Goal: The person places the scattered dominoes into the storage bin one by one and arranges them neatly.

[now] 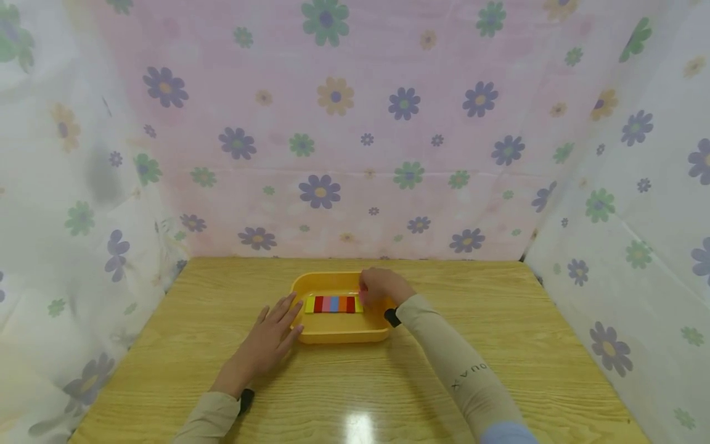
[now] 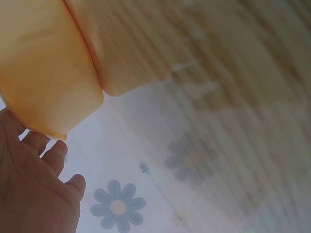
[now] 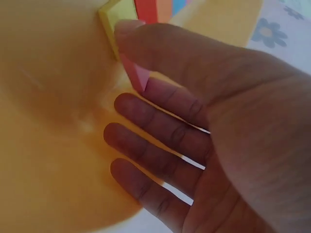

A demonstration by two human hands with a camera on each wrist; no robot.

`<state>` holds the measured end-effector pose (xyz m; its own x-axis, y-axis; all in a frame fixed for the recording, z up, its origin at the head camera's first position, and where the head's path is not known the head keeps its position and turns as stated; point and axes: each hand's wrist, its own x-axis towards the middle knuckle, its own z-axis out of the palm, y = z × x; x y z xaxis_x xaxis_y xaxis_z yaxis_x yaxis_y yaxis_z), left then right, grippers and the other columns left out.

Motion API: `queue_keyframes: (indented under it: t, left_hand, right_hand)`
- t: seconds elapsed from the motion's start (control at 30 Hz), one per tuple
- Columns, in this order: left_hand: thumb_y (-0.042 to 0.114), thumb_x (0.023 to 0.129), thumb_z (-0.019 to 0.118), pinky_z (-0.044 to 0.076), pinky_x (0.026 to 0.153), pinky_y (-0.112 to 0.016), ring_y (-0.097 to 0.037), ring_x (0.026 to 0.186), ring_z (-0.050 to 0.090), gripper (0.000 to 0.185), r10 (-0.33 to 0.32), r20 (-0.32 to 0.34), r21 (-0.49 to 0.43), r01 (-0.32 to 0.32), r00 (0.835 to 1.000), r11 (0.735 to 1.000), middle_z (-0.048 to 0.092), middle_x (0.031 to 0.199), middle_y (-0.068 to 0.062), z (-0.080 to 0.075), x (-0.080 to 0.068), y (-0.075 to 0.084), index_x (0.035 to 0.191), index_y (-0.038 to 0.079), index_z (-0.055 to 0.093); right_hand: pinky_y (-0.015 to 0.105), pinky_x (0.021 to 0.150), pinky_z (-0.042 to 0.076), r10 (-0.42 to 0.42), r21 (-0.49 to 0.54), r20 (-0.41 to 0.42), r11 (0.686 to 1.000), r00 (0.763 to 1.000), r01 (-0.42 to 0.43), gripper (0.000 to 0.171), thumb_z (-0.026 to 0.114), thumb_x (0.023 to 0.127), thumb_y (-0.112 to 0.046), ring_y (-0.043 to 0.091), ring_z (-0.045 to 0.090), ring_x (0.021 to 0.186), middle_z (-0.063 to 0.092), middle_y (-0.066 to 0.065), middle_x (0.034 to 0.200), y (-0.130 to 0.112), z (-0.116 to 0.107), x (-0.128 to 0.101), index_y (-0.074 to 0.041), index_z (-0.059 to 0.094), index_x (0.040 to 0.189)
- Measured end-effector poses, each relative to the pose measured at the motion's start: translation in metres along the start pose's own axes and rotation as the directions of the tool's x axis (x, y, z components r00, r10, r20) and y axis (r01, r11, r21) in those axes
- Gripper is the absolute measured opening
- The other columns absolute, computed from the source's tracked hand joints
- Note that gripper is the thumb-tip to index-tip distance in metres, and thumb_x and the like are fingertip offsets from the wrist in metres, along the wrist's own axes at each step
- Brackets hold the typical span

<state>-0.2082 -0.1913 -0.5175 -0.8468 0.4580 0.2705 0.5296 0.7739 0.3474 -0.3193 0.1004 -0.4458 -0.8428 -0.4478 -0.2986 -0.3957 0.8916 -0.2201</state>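
Observation:
A yellow plastic tray (image 1: 341, 338) stands on the table. Inside it lies a row of thin coloured blocks (image 1: 334, 304), side by side in yellow, red, pink, blue and orange. My right hand (image 1: 385, 285) reaches over the tray's right side and pinches a pink block (image 3: 135, 75) between thumb and index finger. That block is beside the yellow block (image 3: 118, 14) at the row's right end; the thumb hides part of it. My left hand (image 1: 269, 342) touches the tray's left rim with its fingers extended, as the left wrist view also shows.
A wood-grain table (image 1: 222, 296) surrounds the tray. Flower-printed cloth hangs behind (image 1: 377, 154) and along both sides. Light reflects off the table (image 1: 359, 425) near the front. Each wrist carries a dark strap mount.

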Motion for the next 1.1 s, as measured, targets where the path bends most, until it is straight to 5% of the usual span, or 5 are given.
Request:
queue_keyframes:
  t: [0.3, 0.7, 1.1]
  left_hand:
    - [0.034, 0.108, 0.050, 0.016, 0.119, -0.070, -0.041, 0.152, 0.028, 0.059, -0.001, 0.006, -0.005, 0.001, 1.000, 1.000, 0.025, 0.167, -0.016, -0.002, 0.000, 0.002, 0.158, 0.005, 0.037]
    - [0.035, 0.108, 0.050, 0.017, 0.119, -0.070, -0.042, 0.151, 0.029, 0.059, 0.009, -0.007, 0.000, -0.009, 1.000, 1.000, 0.026, 0.167, -0.016, -0.001, 0.001, 0.000, 0.157, 0.004, 0.038]
    - [0.036, 0.108, 0.049, 0.016, 0.119, -0.069, -0.041, 0.152, 0.028, 0.059, 0.002, -0.002, -0.004, -0.002, 1.000, 1.000, 0.025, 0.167, -0.015, 0.001, 0.000, -0.001, 0.157, 0.005, 0.038]
  right_hand:
    - [0.030, 0.062, 0.035, 0.014, -0.152, -0.055, 0.988, 0.998, -0.022, 0.024, 0.073, 0.084, -0.003, 0.017, 0.041, 0.068, 0.048, 0.001, 0.072, -0.007, 0.006, -0.001, -0.012, 0.055, 0.071]
    - [0.032, 0.072, 0.054, 0.032, -0.195, 0.018, 0.980, 0.999, -0.028, 0.015, 0.084, 0.085, -0.019, 0.014, 0.057, 0.071, 0.066, -0.003, 0.079, -0.015, 0.008, 0.002, -0.014, 0.070, 0.082]
    - [0.030, 0.065, 0.040, 0.045, -0.281, 0.040, 0.959, 0.998, -0.032, 0.023, 0.084, 0.083, -0.019, 0.015, 0.042, 0.069, 0.054, -0.004, 0.077, -0.019, 0.010, 0.010, -0.015, 0.062, 0.082]
